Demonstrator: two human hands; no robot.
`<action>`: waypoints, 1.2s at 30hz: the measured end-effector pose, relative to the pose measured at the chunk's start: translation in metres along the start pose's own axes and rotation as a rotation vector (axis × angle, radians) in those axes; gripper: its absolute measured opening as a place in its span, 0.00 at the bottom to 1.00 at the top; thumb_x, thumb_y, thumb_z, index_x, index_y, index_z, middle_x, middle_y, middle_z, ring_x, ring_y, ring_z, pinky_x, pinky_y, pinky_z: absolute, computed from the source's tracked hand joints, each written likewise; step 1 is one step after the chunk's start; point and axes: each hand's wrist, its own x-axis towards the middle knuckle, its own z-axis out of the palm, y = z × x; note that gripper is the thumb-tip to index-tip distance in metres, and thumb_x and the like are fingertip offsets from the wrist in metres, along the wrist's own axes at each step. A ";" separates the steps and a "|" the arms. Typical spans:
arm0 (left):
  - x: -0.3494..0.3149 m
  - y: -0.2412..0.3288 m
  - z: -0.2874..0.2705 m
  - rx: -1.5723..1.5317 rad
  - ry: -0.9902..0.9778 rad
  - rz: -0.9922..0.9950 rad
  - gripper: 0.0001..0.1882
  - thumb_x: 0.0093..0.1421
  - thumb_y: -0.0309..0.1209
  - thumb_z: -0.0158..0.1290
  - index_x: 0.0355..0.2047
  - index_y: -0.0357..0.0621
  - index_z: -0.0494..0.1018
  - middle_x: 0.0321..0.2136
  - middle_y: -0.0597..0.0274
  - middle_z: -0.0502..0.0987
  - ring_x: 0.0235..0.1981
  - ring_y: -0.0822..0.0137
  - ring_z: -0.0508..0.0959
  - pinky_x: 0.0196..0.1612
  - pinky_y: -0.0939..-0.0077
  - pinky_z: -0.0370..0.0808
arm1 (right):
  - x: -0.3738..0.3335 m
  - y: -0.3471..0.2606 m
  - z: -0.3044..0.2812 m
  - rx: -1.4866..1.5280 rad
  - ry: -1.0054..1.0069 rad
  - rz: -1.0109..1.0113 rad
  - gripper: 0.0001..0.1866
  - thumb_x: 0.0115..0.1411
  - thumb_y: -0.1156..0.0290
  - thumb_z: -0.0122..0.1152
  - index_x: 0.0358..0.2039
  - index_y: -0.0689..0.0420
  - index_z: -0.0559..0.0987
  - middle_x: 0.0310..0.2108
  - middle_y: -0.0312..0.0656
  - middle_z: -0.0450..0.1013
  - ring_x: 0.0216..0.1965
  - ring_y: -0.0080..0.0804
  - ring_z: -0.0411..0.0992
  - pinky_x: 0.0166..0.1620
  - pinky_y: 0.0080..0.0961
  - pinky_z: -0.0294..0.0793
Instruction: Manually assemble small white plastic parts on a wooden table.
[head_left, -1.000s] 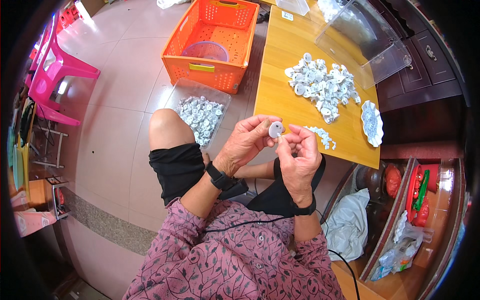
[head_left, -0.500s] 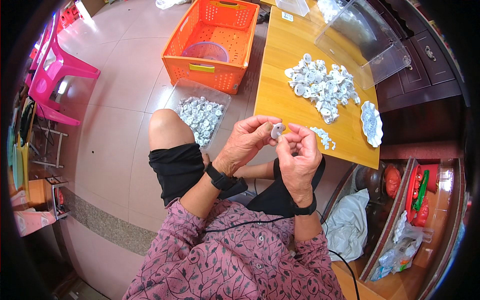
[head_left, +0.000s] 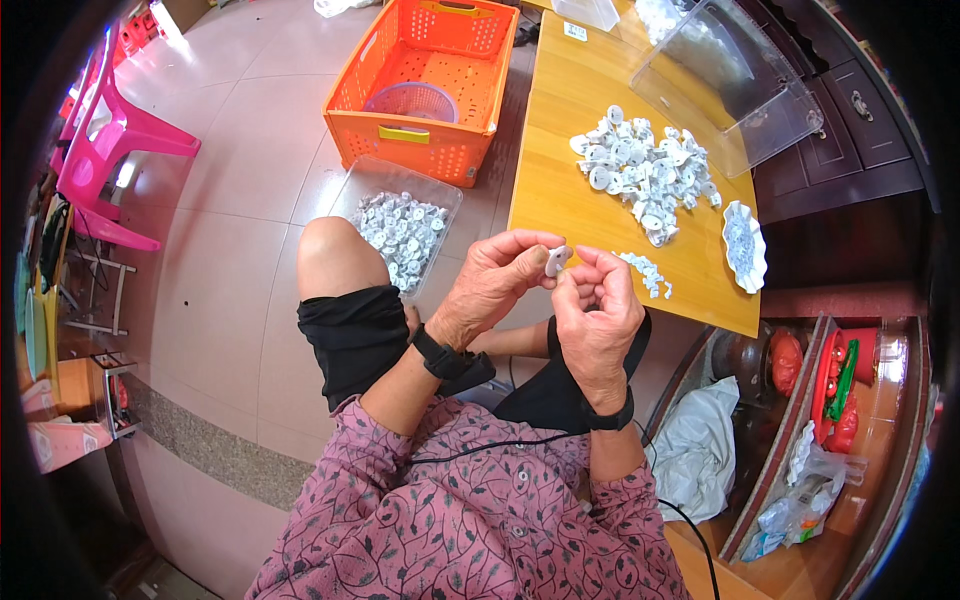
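A small white plastic disc with holes (head_left: 556, 262) is pinched between thumb and forefinger of my left hand (head_left: 502, 277), above my lap by the table's near edge. The fingertips of my right hand (head_left: 598, 318) are closed together right against the disc's lower edge; whatever tiny thing they may hold is hidden. Beyond my right hand lies a small scatter of tiny pale pieces (head_left: 648, 273) on the yellow table (head_left: 548, 150). Farther back on it is a large heap of white plastic discs with stems (head_left: 645, 175).
A clear tray of similar white parts (head_left: 400, 235) sits on the floor beside my left knee. Behind it stands an orange crate (head_left: 400, 150) with a purple basket (head_left: 412, 102) inside. A scalloped white dish (head_left: 741, 250) and a clear plastic bin (head_left: 765, 130) line the table's right side.
The white disc has turned slightly between my fingers and shifted a touch to the right. Both hands stay in nearly the same place.
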 end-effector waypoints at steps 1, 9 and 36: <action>0.000 0.000 0.000 0.013 0.000 0.000 0.14 0.66 0.31 0.54 0.50 0.38 0.75 0.42 0.63 0.78 0.41 0.73 0.77 0.46 0.73 0.77 | 0.000 0.001 0.001 -0.005 -0.005 -0.006 0.14 0.55 0.85 0.61 0.43 0.63 0.74 0.26 0.38 0.77 0.26 0.19 0.77 0.29 0.16 0.77; -0.003 0.005 0.004 0.286 0.051 0.014 0.11 0.66 0.25 0.53 0.47 0.35 0.76 0.38 0.63 0.79 0.37 0.75 0.77 0.43 0.79 0.76 | 0.004 -0.002 -0.006 -0.036 -0.083 0.018 0.14 0.55 0.85 0.61 0.43 0.62 0.74 0.25 0.37 0.75 0.24 0.18 0.75 0.27 0.16 0.75; -0.001 0.004 0.000 0.182 0.083 0.041 0.13 0.66 0.30 0.55 0.48 0.37 0.77 0.38 0.62 0.80 0.36 0.74 0.77 0.40 0.77 0.76 | 0.005 0.009 -0.010 -0.001 -0.169 0.074 0.04 0.59 0.79 0.62 0.31 0.64 0.74 0.27 0.42 0.74 0.23 0.26 0.74 0.27 0.22 0.73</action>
